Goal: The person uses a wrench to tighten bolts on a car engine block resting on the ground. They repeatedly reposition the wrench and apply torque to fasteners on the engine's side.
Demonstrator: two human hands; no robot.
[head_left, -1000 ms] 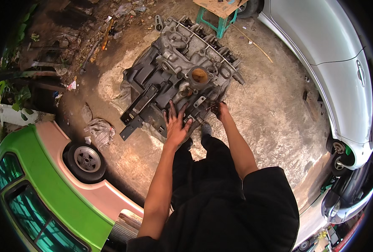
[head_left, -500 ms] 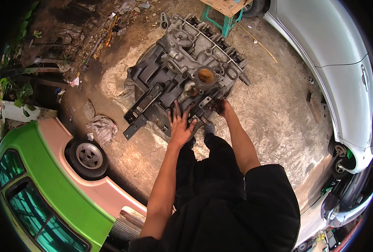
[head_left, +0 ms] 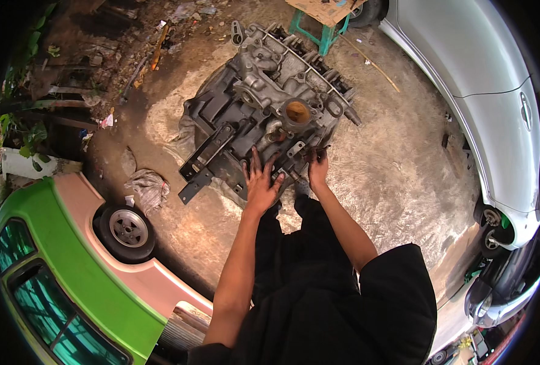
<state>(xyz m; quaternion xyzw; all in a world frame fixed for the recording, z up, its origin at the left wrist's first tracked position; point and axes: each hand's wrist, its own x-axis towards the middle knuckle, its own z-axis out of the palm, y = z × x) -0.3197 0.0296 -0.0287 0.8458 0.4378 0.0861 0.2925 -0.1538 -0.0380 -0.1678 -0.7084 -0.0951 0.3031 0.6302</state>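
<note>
A grey, grimy engine block (head_left: 221, 118) stands before me, with a round-mouthed metal housing (head_left: 297, 114) on its near right part. My left hand (head_left: 262, 187) lies open on the engine's near side, its blackened fingers spread beside a dark metal bracket (head_left: 215, 146). To its right, my right hand (head_left: 317, 169) is closed at the engine's near right corner, close to a small metal plate with holes (head_left: 296, 149). Its fingertips are dark and bent together; what they hold is too small and dark to make out.
A green and pink car (head_left: 69, 243) stands at the left, a silver car (head_left: 465, 79) at the right. Beyond the engine is a green stool (head_left: 326, 38) with a board on top. A crumpled cloth (head_left: 150, 187) and a thin stick (head_left: 373, 64) lie on the concrete.
My right hand has turned and shifted slightly left and toward me, its fingers now pointing up and away. My left hand stays in place on the engine.
</note>
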